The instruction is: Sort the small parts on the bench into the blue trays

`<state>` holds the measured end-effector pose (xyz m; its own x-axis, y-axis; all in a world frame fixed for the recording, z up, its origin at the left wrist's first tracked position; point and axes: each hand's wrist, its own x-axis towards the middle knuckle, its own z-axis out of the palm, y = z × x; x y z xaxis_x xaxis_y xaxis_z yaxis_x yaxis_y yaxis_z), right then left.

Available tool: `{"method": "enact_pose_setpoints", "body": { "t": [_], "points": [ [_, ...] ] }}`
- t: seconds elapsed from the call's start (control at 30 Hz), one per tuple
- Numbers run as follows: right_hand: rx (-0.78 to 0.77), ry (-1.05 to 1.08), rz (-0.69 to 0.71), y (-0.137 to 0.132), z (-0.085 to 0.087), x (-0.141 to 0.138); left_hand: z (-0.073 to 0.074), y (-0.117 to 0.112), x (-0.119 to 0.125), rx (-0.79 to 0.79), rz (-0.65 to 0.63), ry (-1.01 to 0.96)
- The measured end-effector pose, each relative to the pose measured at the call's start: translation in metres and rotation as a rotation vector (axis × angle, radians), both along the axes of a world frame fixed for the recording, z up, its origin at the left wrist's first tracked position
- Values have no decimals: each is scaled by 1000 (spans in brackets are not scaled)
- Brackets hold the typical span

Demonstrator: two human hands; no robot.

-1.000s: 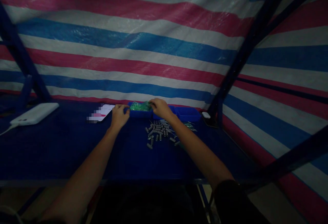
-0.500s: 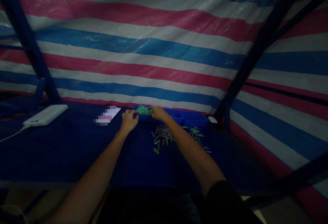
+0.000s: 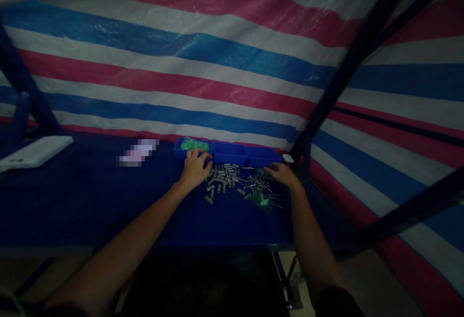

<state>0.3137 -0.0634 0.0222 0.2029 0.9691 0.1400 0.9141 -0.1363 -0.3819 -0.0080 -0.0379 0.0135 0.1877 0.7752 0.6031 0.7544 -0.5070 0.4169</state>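
My left hand (image 3: 196, 168) is open, its fingers loosely spread and bent in front of the left blue bin (image 3: 177, 152). Green packing, apparently small pieces in clear plastic (image 3: 194, 145), fills that bin. Right beside this hand lies a pile of short grey metal cylinders (image 3: 229, 175). My right hand (image 3: 285, 176) reaches over the far edge of a heap of thin metal pins (image 3: 258, 182), its bent fingers a little apart. Some dark green plastic lies at its fingertips; whether they touch it is unclear. A green plastic piece (image 3: 264, 202) rests on the near pins.
Two more blue bins, a middle one (image 3: 230, 154) and a right one (image 3: 264, 154), stand in the row. A small white case (image 3: 288, 159) sits beyond them. On the left are a blurred-out phone-like item (image 3: 139, 152) and a white device (image 3: 39, 151). Blue posts and a striped tarp enclose the table.
Both hands have left the green packing in the left bin. My right hand has moved right to the pins, and a green piece now shows on the near pins. The view has shifted right.
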Motion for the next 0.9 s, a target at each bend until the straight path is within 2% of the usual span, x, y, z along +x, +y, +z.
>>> {"method": "enact_pose_setpoints", "body": {
  "t": [0.1, 0.2, 0.37, 0.47, 0.53, 0.63, 0.73, 0.8, 0.9],
  "points": [
    [-35, -53, 86, 6, -8, -17, -10, -4, 10, -29, -129, 54],
    [-19, -190, 141, 8, -8, -42, -15, -2, 11, -51, -168, 71],
    [46, -248, 227, 0, -2, -67, -6, 2, 4, -51, -127, 71],
    [159, -206, 181, -3, 1, -72, 1, 0, 3, -43, -119, 63],
    [272, -125, 157, -1, 1, -73, 5, -3, 3, -80, -167, 74],
    [440, 81, 142, 4, -3, -75, 8, -9, 8, -199, -311, 61],
    [534, 275, 180, 6, -6, -85, 9, -17, 16, -389, -438, -93],
    [584, 332, 251, 3, -7, -98, 10, -22, 21, -573, -465, -248],
    [655, 294, 423, -6, -6, -118, 11, -24, 25, -825, -473, -505]
  ]
}}
